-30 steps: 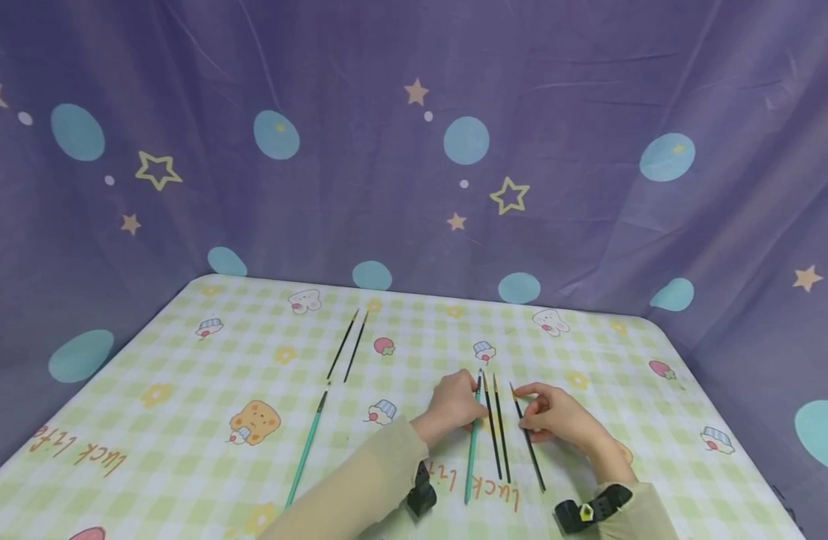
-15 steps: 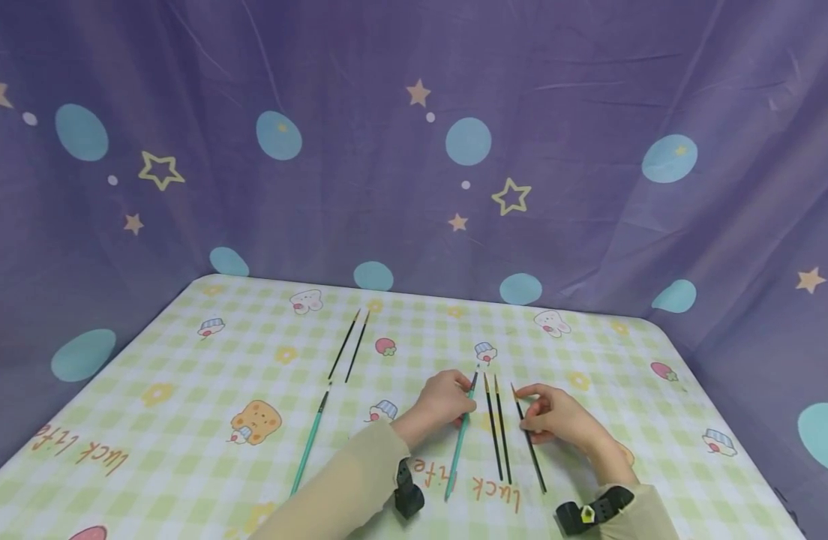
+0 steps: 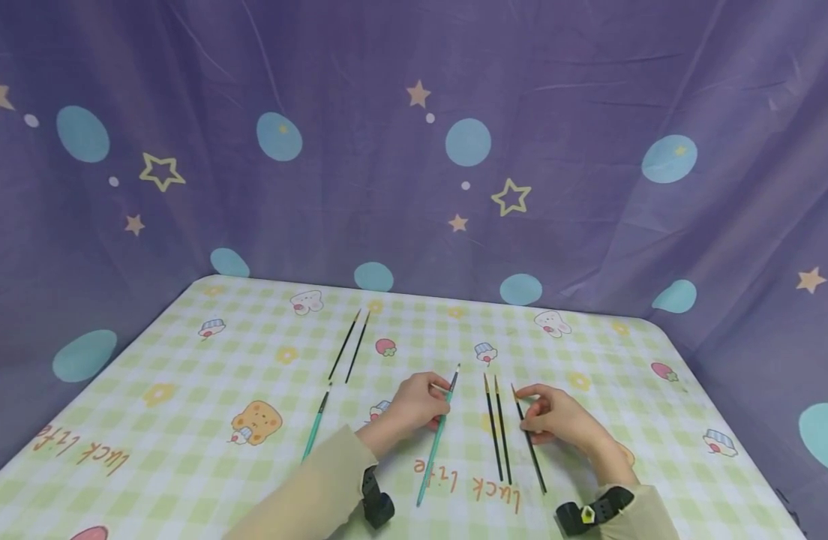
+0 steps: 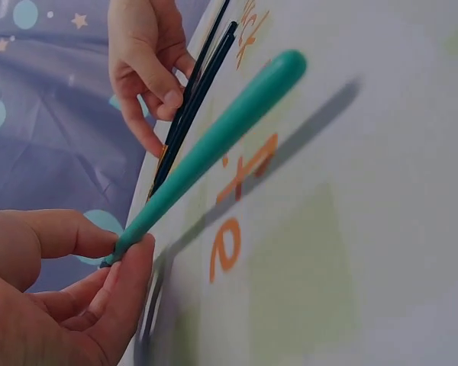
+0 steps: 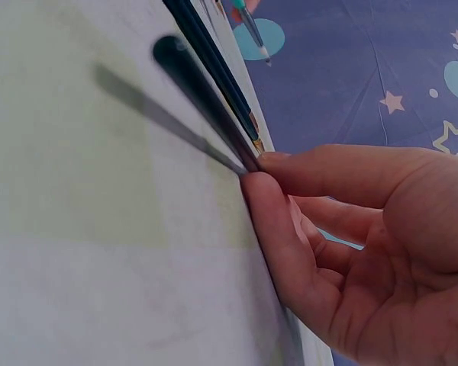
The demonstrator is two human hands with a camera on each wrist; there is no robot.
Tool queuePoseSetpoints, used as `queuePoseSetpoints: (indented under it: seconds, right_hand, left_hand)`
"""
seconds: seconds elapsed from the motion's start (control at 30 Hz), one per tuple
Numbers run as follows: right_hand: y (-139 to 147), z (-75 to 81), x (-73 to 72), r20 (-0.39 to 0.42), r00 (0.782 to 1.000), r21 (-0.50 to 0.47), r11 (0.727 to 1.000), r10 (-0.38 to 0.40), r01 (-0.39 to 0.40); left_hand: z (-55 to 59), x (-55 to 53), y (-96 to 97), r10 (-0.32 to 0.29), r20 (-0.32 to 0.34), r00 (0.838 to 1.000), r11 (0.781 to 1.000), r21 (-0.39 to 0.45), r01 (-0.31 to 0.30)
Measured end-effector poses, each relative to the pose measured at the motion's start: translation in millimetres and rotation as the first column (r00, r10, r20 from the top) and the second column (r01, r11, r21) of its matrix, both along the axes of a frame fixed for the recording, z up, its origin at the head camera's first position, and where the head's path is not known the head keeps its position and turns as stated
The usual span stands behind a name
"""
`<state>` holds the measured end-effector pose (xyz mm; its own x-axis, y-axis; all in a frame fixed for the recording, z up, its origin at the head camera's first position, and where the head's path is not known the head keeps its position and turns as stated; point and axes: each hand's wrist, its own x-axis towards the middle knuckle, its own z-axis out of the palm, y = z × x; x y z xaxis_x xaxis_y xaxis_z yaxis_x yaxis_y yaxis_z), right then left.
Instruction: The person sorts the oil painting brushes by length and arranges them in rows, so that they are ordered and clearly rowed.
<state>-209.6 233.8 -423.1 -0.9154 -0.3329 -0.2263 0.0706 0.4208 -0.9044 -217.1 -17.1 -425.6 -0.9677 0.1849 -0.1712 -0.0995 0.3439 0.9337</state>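
My left hand (image 3: 417, 401) pinches a teal-handled paintbrush (image 3: 436, 450) near its ferrule, bristles pointing away. In the left wrist view the teal handle (image 4: 214, 149) slants up off the cloth and casts a shadow beneath it. Further right, my right hand (image 3: 559, 418) pinches a dark thin paintbrush (image 3: 532, 454) near its bristle end. The right wrist view has that brush's handle (image 5: 202, 91) between thumb and finger, its end raised above the cloth. Between the hands, two dark thin paintbrushes (image 3: 498, 427) lie side by side on the table.
A second teal paintbrush (image 3: 317, 424) lies at the left, partly covered by my left sleeve (image 3: 306, 487). Beyond it two dark thin brushes (image 3: 351, 349) lie on the checked tablecloth (image 3: 184, 420). A purple curtain (image 3: 387, 150) hangs behind the table.
My left hand has moved left with the teal paintbrush, away from the two dark brushes, and the brush now slants more. My right hand has stayed in place.
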Motion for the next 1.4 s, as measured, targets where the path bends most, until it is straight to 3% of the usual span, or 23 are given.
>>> queuePoseSetpoints:
  seconds: [0.37,0.67,0.83,1.4]
  right_hand:
    - [1.0,-2.7,-2.0,-0.003,1.000,0.021,1.000,-0.017,0.017]
    - [-0.9,-2.0,0.0,-0.004,1.000,0.018,0.999,-0.031,0.031]
    - [-1.0,-1.6,-0.2,-0.010,0.999,0.024,0.999,-0.033,0.033]
    - [-1.0,-0.8,0.1,-0.017,1.000,0.029,0.999,-0.023,0.023]
  left_hand:
    - [3.9,5.5,-42.7,0.009,-0.012,1.000,1.000,-0.027,-0.009]
    - [7.7,16.7,-70.8,0.044,-0.022,0.999,0.998,-0.044,-0.045]
    - [7.1,24.4,-82.6,0.071,-0.045,0.996,0.993,-0.093,-0.074]
    - [14.0,45.3,-113.7,0.184,-0.034,0.982,0.967,-0.175,-0.187]
